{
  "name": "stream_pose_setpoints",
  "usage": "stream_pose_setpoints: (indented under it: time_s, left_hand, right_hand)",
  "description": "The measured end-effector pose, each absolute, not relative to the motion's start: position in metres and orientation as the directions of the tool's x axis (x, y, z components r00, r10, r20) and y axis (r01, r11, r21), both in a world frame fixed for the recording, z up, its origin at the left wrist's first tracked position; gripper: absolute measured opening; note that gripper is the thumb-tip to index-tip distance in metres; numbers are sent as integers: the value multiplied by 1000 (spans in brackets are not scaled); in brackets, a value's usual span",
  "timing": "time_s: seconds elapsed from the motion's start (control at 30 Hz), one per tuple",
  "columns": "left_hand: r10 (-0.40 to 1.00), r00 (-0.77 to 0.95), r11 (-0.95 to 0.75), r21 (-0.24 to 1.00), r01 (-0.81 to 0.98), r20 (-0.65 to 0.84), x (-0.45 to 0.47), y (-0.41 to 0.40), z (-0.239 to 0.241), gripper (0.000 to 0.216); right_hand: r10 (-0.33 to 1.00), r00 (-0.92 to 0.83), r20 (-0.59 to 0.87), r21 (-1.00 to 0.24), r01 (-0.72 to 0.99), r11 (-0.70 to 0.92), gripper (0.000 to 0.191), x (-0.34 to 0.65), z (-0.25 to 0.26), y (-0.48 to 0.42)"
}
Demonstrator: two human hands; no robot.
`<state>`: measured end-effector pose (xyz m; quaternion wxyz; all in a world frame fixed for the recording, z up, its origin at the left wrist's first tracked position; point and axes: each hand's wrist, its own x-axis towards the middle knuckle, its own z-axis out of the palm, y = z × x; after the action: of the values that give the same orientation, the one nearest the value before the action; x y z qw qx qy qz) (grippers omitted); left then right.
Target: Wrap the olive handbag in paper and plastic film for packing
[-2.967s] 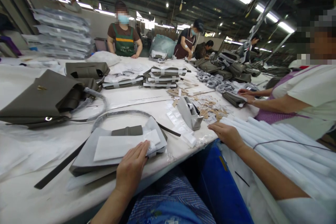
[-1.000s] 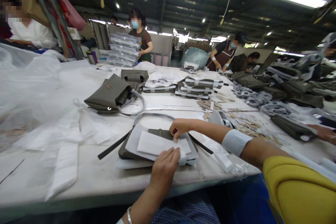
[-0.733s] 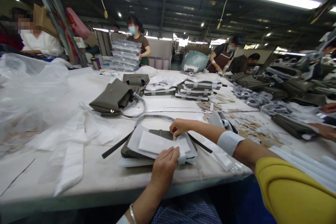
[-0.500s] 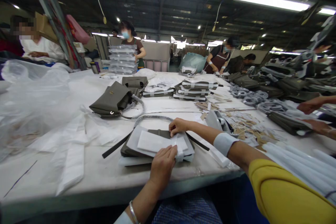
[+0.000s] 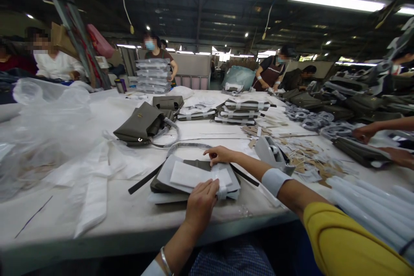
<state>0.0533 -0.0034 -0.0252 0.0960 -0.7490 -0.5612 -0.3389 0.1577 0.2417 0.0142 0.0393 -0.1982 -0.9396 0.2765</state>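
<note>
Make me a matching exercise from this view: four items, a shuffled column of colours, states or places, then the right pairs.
1. left hand
2. right hand
3. tape dispenser
4. folded sheet

A. grey
B. white, lying flat
C. yellow sleeve on its arm
D. silver bracelet at its wrist

Pairs: 1-D, 2-C, 3-A, 4-B

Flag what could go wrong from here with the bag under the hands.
1. The white sheet lies loosely angled on the bag; it might shift if the left hand lets up.
2. The bag sits close to the near edge of the table, so a pull toward the person could drag it off.
3. A dark strap sticks out sideways and might snag.
</note>
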Motion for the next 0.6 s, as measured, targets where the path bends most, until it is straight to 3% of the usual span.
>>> stream_pose_setpoints:
  time_s: [0.23,0.4,0.6]
  left_hand:
    - [771,134,-344,230,910,623,53,-4,-29,52]
    - [708,134,-377,210,902,693,55,-2,-32,41]
    - [705,138,-377,204,903,695,55,-3,-30,35]
  right_hand:
    - [505,-862,46,-321,466,825,27,168,46,228]
    - [471,-881,-40,-205,469,859,36,180,50,180]
    - [551,-824,-127,-107,564,819,46,169,31,160]
